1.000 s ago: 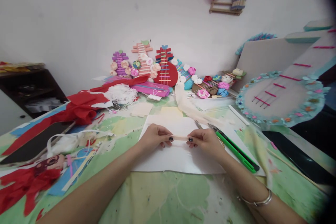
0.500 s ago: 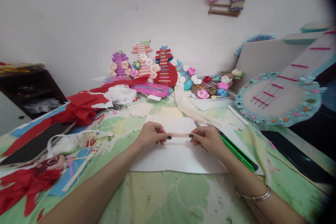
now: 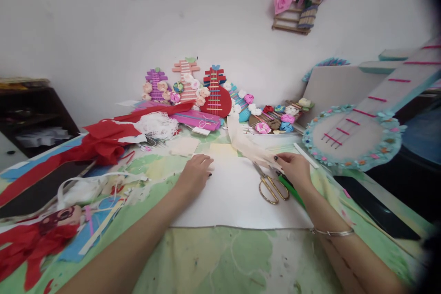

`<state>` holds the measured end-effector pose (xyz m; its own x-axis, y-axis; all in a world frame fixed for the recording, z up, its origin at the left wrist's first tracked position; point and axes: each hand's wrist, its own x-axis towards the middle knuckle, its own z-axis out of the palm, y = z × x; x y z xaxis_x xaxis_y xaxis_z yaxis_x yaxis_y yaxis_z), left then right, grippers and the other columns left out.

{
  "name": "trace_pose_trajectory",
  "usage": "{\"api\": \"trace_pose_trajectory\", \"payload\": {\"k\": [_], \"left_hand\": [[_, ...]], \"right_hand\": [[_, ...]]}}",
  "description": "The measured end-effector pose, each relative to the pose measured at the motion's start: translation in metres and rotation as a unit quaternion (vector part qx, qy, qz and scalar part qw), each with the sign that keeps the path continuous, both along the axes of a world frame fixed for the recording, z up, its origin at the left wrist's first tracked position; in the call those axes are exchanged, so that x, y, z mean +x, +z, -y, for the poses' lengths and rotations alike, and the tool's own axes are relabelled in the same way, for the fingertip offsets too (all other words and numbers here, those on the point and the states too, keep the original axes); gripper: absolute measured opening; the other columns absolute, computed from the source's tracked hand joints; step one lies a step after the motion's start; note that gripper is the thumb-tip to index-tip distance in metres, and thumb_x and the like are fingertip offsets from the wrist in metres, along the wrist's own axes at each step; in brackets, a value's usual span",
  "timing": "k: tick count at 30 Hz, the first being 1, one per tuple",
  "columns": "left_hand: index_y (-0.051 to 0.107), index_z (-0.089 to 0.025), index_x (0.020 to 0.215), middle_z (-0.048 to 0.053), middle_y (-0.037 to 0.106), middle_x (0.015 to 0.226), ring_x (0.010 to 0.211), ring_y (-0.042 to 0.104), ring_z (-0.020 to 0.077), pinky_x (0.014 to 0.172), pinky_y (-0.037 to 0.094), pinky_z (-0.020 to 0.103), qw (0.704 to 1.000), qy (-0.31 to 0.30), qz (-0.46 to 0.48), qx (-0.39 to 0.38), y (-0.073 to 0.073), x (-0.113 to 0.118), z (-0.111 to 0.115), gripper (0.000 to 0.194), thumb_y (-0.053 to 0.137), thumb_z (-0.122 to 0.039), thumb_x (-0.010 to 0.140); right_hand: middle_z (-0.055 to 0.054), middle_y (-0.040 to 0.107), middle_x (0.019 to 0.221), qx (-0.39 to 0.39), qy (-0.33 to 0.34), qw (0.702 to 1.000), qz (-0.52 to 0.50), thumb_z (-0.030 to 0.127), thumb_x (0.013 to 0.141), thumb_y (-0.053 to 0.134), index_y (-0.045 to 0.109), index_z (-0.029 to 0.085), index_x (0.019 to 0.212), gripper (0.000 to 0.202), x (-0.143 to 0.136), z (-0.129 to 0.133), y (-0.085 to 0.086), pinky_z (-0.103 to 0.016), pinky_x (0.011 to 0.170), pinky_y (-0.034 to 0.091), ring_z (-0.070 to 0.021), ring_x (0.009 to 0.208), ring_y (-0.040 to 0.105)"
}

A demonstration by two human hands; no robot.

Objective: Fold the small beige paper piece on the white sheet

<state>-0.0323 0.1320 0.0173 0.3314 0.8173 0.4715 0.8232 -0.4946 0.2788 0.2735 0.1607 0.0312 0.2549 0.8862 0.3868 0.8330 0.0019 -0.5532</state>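
My left hand (image 3: pixel 195 175) rests over the left part of a white board (image 3: pixel 227 209). Its fingers are loosely bent, thumb and fingertips apart, and nothing shows between them. My right hand (image 3: pixel 294 168) is closed in a pinch on the near end of a long cream crepe-paper strip (image 3: pixel 243 140), which runs back toward the far side of the table. Just left of that hand lie gold-handled scissors (image 3: pixel 270 188) on the board. A green utility knife (image 3: pixel 292 190) is partly hidden under the hand and wrist.
Red crepe paper (image 3: pixel 106 140), white string (image 3: pixel 158 125) and a dark tablet (image 3: pixel 44 183) lie to the left. Decorated model lutes (image 3: pixel 215 101) line the wall. A larger flowered lute (image 3: pixel 351 135) stands at right, with a black phone (image 3: pixel 375 206) below it.
Both hands held a small peach strip between them; they have parted and it no longer shows. My right hand has moved up and right to the cream crepe paper, uncovering the scissors.
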Motion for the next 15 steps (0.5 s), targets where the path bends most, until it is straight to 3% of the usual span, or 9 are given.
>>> {"api": "trace_pose_trajectory", "payload": {"k": [8,15], "left_hand": [[0.063,-0.014,0.092,0.009,0.064,0.084,0.088,0.055,0.0216,0.089,0.035,0.038,0.993,0.04,-0.109,-0.015,-0.006,-0.004,-0.008,0.024,0.042,-0.007,0.082],[0.065,-0.015,0.083,0.01,0.061,0.086,0.087,0.052,0.0223,0.083,0.036,0.037,0.991,0.045,-0.126,0.001,-0.004,-0.004,-0.006,0.026,0.042,-0.004,0.081]], "right_hand": [[-0.004,0.072,0.074,-0.056,0.036,0.995,0.076,0.017,0.067,0.055,0.074,0.021,0.075,0.021,-0.009,-0.023,-0.004,-0.024,0.059,0.04,-0.0192,0.072,0.063],[-0.002,0.072,0.074,-0.069,0.085,0.99,0.094,0.021,0.072,0.051,0.074,0.02,0.08,0.024,-0.013,-0.022,-0.006,-0.022,0.057,0.038,-0.0167,0.068,0.062]]}}
